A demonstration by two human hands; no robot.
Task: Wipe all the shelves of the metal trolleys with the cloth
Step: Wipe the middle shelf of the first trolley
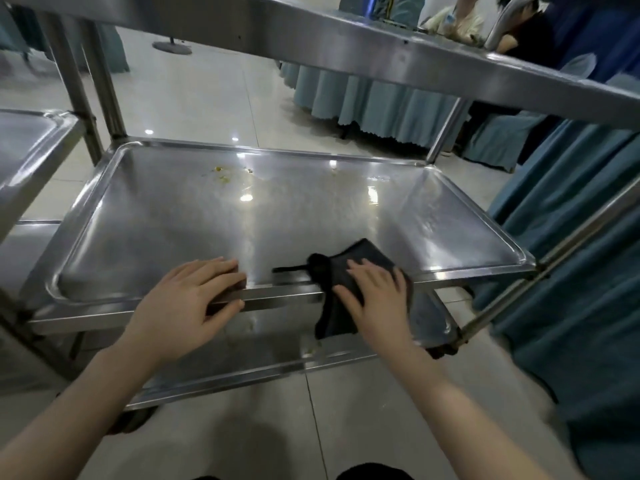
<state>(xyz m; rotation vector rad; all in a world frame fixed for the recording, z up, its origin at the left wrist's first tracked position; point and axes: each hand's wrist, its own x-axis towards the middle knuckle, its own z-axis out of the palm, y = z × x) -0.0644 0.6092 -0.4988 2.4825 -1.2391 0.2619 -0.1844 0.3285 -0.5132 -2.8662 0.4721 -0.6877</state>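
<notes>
A steel trolley stands in front of me, its middle shelf [294,216] bare and shiny with yellowish food bits [221,174] near the far left. A dark cloth [349,271] lies draped over the shelf's near rim. My right hand [375,299] presses flat on the cloth with straight fingers. My left hand [188,296] rests on the near rim to the left, fingers laid over the edge and thumb under it. The top shelf [415,60] crosses overhead and the bottom shelf [270,337] shows below.
A second trolley's shelf [31,147] stands at the left. Teal-skirted tables [374,105] and a blue drape [575,271] close in at the back and right. People sit at the far right. Tiled floor [194,88] lies all round.
</notes>
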